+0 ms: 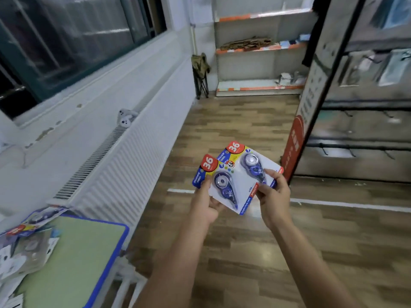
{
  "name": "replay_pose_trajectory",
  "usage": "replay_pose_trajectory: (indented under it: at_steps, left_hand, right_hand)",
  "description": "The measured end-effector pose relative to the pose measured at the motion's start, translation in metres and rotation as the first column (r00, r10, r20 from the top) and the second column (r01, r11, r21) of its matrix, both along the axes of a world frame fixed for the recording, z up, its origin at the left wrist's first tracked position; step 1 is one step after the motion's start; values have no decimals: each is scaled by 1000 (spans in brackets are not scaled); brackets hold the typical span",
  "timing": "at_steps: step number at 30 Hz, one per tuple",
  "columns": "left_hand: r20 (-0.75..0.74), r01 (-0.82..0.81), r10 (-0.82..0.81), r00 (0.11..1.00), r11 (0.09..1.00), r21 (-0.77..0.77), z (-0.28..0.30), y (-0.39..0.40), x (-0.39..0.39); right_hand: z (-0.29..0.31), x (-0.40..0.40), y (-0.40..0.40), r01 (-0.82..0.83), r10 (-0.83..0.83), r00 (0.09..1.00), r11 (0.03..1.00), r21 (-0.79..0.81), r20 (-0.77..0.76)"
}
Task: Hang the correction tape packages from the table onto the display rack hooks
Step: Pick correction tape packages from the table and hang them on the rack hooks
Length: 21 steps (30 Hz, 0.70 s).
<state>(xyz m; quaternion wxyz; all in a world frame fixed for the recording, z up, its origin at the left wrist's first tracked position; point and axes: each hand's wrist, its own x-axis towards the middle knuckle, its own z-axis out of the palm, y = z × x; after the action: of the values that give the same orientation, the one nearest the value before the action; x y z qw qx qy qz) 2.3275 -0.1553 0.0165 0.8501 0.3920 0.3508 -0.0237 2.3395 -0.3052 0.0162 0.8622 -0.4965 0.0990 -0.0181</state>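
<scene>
We hold two packs in mid-air: left hand (205, 202) pinches the near pack (222, 192), right hand (274, 193) the far pack (249, 166). They overlap; separating them carelessly risks dropping one before reaching the hooks (353, 152).

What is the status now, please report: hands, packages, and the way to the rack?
Left hand holds front package; right hand pinches rear package. Both off table, not yet hung. Rack hooks at right, bare; nothing in the way.
</scene>
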Motion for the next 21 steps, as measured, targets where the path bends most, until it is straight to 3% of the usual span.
replay_pose_trajectory:
  at_steps: [5, 11, 15, 18, 21]
  left_hand:
    - [101, 294, -285, 953, 952, -88, 2, -92, 48]
    - [264, 669, -643, 719, 743, -10, 2, -192, 110]
    - [300, 758, -741, 600, 647, 82, -2, -249, 165]
    - [312, 725, -705, 638, 685, 66, 5, -298, 219]
    - [332, 711, -687, 646, 700, 65, 11, -340, 268]
  right_hand:
    - [-5, 19, -91, 258, -258, 966, 966, 12, 11]
    - [-9, 58, -181, 525, -524, 851, 844, -106, 43]
    - [-8, 97, -238, 620, -608, 785, 769, -154, 122]
    - [1, 138, -281, 671, -657, 741, 719, -183, 140]
    - [9, 176, -322, 675, -669, 738, 726, -135, 89]
